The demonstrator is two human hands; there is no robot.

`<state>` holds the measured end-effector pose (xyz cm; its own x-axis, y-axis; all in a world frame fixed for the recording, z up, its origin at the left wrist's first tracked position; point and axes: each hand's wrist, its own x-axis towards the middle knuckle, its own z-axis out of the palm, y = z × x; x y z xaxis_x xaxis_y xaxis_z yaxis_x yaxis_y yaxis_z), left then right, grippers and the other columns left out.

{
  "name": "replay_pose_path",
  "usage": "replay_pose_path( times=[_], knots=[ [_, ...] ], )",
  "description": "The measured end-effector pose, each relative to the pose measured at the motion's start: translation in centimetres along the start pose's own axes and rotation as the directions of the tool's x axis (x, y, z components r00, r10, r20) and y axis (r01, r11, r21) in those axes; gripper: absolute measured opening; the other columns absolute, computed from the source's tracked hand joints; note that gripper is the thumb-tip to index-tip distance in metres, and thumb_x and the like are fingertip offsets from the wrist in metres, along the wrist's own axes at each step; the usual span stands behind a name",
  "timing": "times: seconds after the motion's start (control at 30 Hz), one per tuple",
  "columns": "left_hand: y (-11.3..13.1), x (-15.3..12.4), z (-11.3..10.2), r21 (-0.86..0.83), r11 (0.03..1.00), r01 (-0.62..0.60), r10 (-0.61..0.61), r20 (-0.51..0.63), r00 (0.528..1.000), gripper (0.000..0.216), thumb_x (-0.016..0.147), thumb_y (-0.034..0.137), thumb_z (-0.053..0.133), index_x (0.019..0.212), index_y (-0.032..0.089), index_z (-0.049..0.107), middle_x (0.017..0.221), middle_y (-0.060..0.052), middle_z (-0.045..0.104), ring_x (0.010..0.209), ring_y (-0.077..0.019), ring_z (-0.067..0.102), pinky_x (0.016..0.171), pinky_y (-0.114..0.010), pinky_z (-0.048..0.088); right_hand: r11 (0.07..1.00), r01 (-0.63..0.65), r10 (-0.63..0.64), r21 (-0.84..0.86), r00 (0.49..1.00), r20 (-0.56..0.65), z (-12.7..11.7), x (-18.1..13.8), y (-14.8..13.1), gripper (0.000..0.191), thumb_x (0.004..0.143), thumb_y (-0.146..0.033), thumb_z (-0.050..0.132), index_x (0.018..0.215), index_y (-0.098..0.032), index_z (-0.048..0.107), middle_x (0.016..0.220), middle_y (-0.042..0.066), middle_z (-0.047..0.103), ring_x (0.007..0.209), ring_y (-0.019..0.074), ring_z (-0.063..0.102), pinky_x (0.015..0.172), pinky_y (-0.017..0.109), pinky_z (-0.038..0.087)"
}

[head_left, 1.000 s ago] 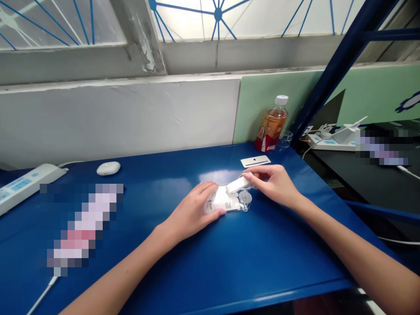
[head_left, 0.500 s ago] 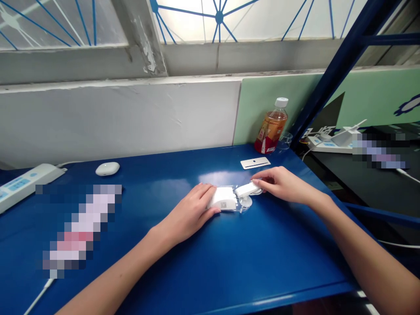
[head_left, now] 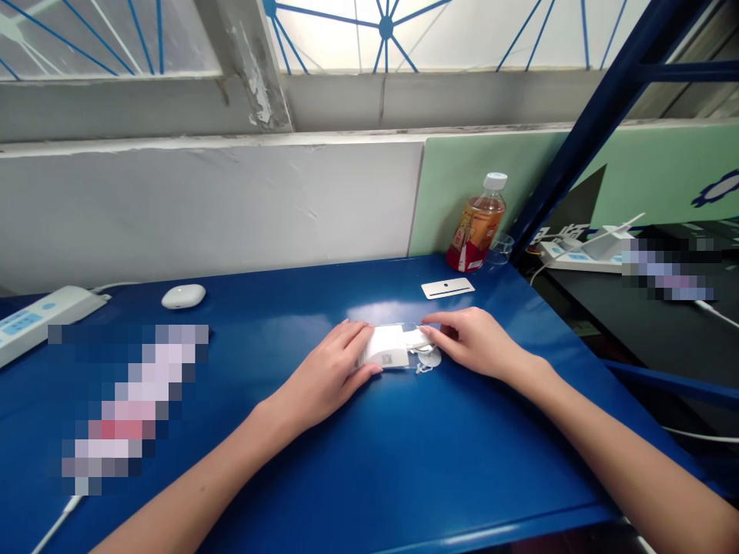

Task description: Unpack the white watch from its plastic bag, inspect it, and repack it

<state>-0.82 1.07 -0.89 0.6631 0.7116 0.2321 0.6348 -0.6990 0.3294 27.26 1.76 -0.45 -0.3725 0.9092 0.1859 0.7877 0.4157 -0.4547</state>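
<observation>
My left hand point(head_left: 335, 365) is closed around the left end of a clear plastic bag point(head_left: 396, 326) on the blue table. A folded white card point(head_left: 386, 343) with a small printed square lies in the bag. At the bag's right end my right hand point(head_left: 482, 342) pinches a small white device point(head_left: 418, 339) with a thin white cable. The device's left end is at the bag's mouth, against the card; how deep it sits inside I cannot tell. Just below it lies a clear round piece point(head_left: 430, 358), partly under the plastic.
A white slotted card point(head_left: 448, 288) lies behind my right hand. Farther back stands a drink bottle point(head_left: 476, 231) beside a blue post point(head_left: 583, 146). On the left are a white earbud case point(head_left: 183, 296), a power strip point(head_left: 49, 315) and a blurred phone-like object point(head_left: 135, 400) with a cable.
My right hand has moved left with the small white device, bringing it against the card at the bag's mouth. My left hand has stayed on the bag.
</observation>
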Motion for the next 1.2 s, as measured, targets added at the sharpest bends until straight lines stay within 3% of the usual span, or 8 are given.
replay_pose_path(
  times=[0.07, 0.13, 0.23, 0.37, 0.63, 0.8, 1.03, 1.2],
  knots=[
    [0.0, 0.0, 0.0, -0.002, 1.0, 0.01, -0.01, 0.013, 1.0, 0.044, 0.102, 0.043, 0.045, 0.139, 0.019, 0.048, 0.141, -0.014, 0.056, 0.133, -0.0326, 0.051, 0.105, -0.047, 0.047, 0.998, 0.042, -0.043, -0.036, 0.999, -0.027, -0.7, 0.0, 0.5, 0.032, 0.096, -0.04, 0.055, 0.108, -0.019, 0.075, 0.07, 0.004, 0.072, 0.06, 0.0188, 0.064, 0.058, 0.031, 0.043],
    [0.0, 0.0, 0.0, 0.004, 1.0, 0.018, -0.018, 0.023, 1.0, 0.046, 0.102, 0.044, 0.045, 0.141, 0.019, 0.047, 0.142, -0.015, 0.055, 0.134, -0.0329, 0.05, 0.106, -0.048, 0.047, 0.989, 0.142, -0.145, -0.046, 0.988, -0.053, -1.6, 0.0, 1.0, 0.031, 0.093, -0.04, 0.06, 0.11, -0.019, 0.075, 0.092, 0.009, 0.075, 0.079, 0.0226, 0.068, 0.068, 0.033, 0.05],
    [-0.2, -0.1, 0.1, 0.019, 1.0, 0.014, -0.015, 0.03, 0.999, 0.048, 0.102, 0.044, 0.046, 0.143, 0.018, 0.045, 0.145, -0.015, 0.053, 0.136, -0.0327, 0.048, 0.108, -0.049, 0.045, 0.972, 0.236, -0.236, -0.02, 0.972, -0.003, -2.4, -0.1, 1.4, 0.032, 0.091, -0.037, 0.065, 0.118, -0.022, 0.073, 0.111, 0.011, 0.072, 0.097, 0.0255, 0.068, 0.083, 0.037, 0.053],
    [-0.3, -0.1, 0.2, 0.023, 1.0, 0.004, -0.005, 0.024, 1.0, 0.049, 0.102, 0.044, 0.046, 0.142, 0.017, 0.046, 0.145, -0.016, 0.053, 0.135, -0.0324, 0.049, 0.107, -0.048, 0.046, 0.963, 0.271, -0.271, 0.015, 0.961, 0.061, -1.9, -0.2, 1.4, 0.026, 0.09, -0.031, 0.067, 0.114, -0.024, 0.075, 0.105, 0.009, 0.074, 0.091, 0.0236, 0.07, 0.08, 0.036, 0.055],
    [-0.2, -0.1, 0.3, 0.016, 1.0, -0.001, 0.001, 0.004, 1.0, 0.048, 0.101, 0.045, 0.047, 0.142, 0.019, 0.045, 0.144, -0.015, 0.054, 0.135, -0.0327, 0.049, 0.107, -0.049, 0.046, 0.961, 0.245, -0.243, 0.129, 0.97, -0.029, 0.4, 0.0, 0.7, 0.02, 0.092, -0.03, 0.066, 0.106, -0.02, 0.077, 0.096, 0.009, 0.073, 0.084, 0.0215, 0.069, 0.075, 0.035, 0.056],
    [-0.3, -0.2, 0.4, -0.01, 1.0, -0.009, 0.008, -0.024, 1.0, 0.048, 0.101, 0.044, 0.049, 0.142, 0.02, 0.046, 0.143, -0.014, 0.054, 0.135, -0.033, 0.05, 0.109, -0.052, 0.045, 0.963, 0.251, -0.245, 0.095, 0.967, -0.073, 1.5, -0.1, 0.0, 0.021, 0.095, -0.029, 0.061, 0.105, -0.02, 0.076, 0.099, 0.01, 0.074, 0.087, 0.0227, 0.068, 0.077, 0.037, 0.056],
    [-0.2, -0.1, 0.3, 0.004, 1.0, -0.005, 0.005, -0.008, 1.0, 0.049, 0.101, 0.044, 0.049, 0.142, 0.018, 0.046, 0.143, -0.016, 0.054, 0.134, -0.0335, 0.05, 0.108, -0.051, 0.046, 0.958, 0.278, -0.285, -0.073, 0.951, -0.122, 0.2, -0.1, -0.1, 0.021, 0.092, -0.033, 0.064, 0.102, -0.019, 0.076, 0.114, 0.014, 0.071, 0.108, 0.0311, 0.063, 0.091, 0.049, 0.055],
    [-0.2, -0.1, 0.4, -0.008, 1.0, 0.003, -0.003, -0.016, 1.0, 0.049, 0.1, 0.044, 0.051, 0.142, 0.02, 0.046, 0.143, -0.016, 0.054, 0.134, -0.0335, 0.05, 0.108, -0.052, 0.046, 0.945, 0.323, -0.324, -0.045, 0.946, -0.022, -0.8, -0.3, -0.1, 0.017, 0.091, -0.025, 0.062, 0.089, -0.022, 0.078, 0.117, 0.011, 0.071, 0.119, 0.0319, 0.059, 0.097, 0.05, 0.053]
  ],
)
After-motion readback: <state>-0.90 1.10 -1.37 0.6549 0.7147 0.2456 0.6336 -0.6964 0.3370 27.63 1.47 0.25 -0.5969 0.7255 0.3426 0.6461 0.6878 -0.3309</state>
